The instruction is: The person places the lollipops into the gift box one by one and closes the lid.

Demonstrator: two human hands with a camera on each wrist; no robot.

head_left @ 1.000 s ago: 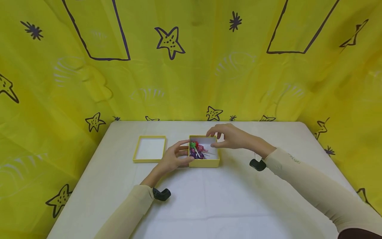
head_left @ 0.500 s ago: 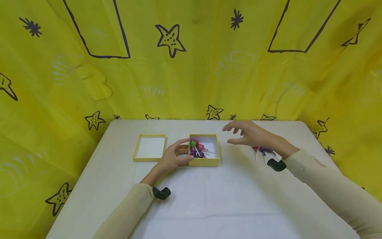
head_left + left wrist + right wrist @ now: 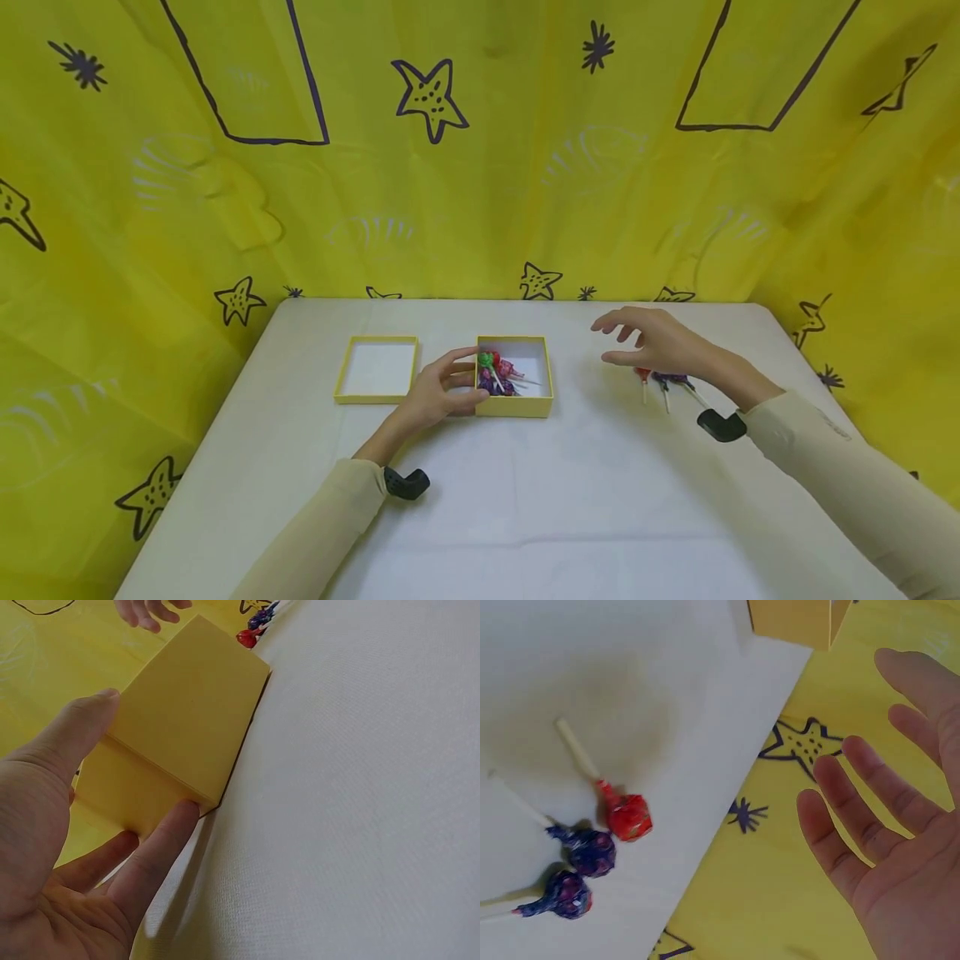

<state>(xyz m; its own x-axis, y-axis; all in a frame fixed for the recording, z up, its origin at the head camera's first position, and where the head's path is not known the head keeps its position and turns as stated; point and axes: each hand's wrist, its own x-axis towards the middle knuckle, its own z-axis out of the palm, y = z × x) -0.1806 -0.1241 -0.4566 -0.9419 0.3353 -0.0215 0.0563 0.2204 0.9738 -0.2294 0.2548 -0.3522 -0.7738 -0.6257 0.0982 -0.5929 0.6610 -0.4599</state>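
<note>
My left hand [image 3: 435, 396] [image 3: 82, 877] holds the left side of an uncovered yellow box [image 3: 517, 407] [image 3: 187, 697], its thumb at the near corner and its fingers spread along the side. Green, red, pink and purple lollipops [image 3: 498, 375] lie in the box's left part. Right of the box, my right hand [image 3: 660, 340] [image 3: 900, 840] hovers above the table with parted, slightly bent fingers and nothing in them. Close by it lie a red lollipop [image 3: 642, 375] [image 3: 630, 817] and two purple ones [image 3: 592, 853], sticks pointing outward.
A shallow yellow-rimmed lid [image 3: 375, 398] with a white inside lies left of my left hand. The white table [image 3: 525, 492] ends at a yellow patterned curtain [image 3: 480, 200] behind and at both sides.
My right hand has moved right, from over the box to near the loose lollipops, which came into sight. My left hand has stayed at the box.
</note>
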